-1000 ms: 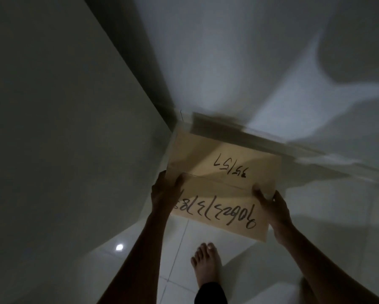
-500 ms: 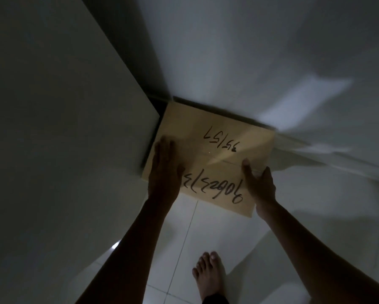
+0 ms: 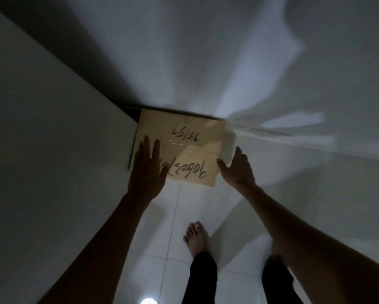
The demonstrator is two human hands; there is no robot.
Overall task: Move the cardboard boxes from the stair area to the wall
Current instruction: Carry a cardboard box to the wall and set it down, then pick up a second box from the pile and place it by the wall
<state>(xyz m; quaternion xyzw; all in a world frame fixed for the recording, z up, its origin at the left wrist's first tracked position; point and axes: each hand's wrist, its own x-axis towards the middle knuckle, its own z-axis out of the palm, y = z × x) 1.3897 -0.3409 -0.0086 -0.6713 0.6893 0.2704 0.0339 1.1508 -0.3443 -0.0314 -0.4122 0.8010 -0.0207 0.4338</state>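
Left hand (image 3: 148, 170) flat (fingers spread) on cardboard box (image 3: 184, 137).

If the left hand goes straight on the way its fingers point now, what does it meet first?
The left hand lies flat over the cardboard box, fingers pointing to the corner. Going on, it would probably slide along the box top and meet the back wall; depth is unclear.

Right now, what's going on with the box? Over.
Left hand flat, open on the tan cardboard box with black handwriting. Right hand open at its side. Box in wall corner. Nothing blocking.
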